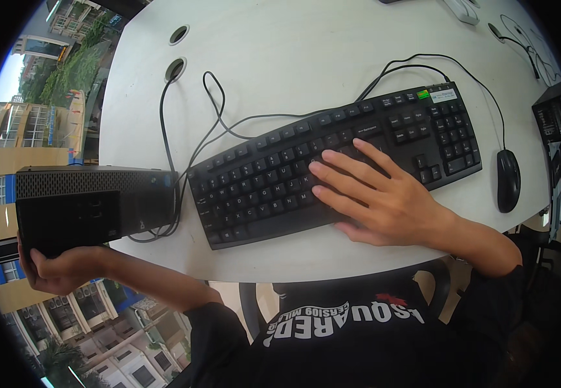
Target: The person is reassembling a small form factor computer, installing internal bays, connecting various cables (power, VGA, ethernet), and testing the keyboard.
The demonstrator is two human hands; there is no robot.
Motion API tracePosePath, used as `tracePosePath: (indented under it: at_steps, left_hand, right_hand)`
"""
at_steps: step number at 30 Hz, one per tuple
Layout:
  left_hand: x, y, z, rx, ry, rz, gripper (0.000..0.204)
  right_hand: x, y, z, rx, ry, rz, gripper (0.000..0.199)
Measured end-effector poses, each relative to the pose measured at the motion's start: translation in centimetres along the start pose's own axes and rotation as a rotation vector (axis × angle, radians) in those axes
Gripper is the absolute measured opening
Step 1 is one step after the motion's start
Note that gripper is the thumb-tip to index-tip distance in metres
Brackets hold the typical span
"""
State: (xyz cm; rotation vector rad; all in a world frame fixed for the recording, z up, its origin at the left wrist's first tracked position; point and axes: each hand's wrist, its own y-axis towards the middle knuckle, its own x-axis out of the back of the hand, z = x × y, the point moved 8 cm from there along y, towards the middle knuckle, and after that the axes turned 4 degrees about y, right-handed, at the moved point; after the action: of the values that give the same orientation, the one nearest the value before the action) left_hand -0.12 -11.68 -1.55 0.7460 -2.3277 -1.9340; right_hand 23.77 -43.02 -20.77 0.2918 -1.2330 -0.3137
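Note:
My left hand point(64, 268) grips the near left corner of a black desktop computer point(73, 210), thumb on the near side; some of its fingers are hidden behind the case. The computer stands at the left end of the white table, beside the window. My right hand point(384, 200) lies palm down over the right part of a black keyboard point(267, 194), fingers spread across its keys. The keyboard sits at a slant, its right end farther from me.
A black wired mouse point(508, 181) lies right of the keyboard. Thin black cables point(180, 187) loop between computer and keyboard, one entering a round table hole point(175, 68). A white plug block point(463, 11) is at the far right. The white table point(280, 52) has a curved near edge.

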Motion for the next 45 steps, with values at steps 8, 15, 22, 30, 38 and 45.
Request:
tracePosePath:
  at_steps: [8, 15, 22, 30, 38, 45]
  left_hand:
    - [-0.6, -1.3, -1.8, -0.087, -0.013, 0.057, 0.035]
    - [-0.5, -1.3, -3.0, 0.037, -0.137, 0.065, 0.029]
    - [-0.8, -1.1, -2.3, -0.004, -0.178, 0.076, 0.03]
    - [-1.0, -1.2, -2.9, -0.005, -0.208, 0.075, 0.023]
    - [-0.9, -1.2, -2.9, 0.009, -0.212, 0.095, 0.023]
    - [-0.8, -1.0, -2.4, 0.024, -0.264, 0.114, 0.025]
  right_hand:
    - [1.1, 0.2, 0.2, -0.042, 0.042, 0.017, 0.066]
    - [0.7, 0.3, 0.9, -0.026, 0.038, 0.027, 0.069]
    - [0.7, 0.5, 0.8, -0.034, 0.035, 0.023, 0.068]
    - [0.7, 0.6, 0.8, -0.022, 0.04, 0.034, 0.071]
    - [0.8, 0.4, 1.2, -0.024, 0.048, 0.015, 0.07]
    - [0.9, 0.5, 1.7, 0.01, 0.048, 0.005, 0.057]
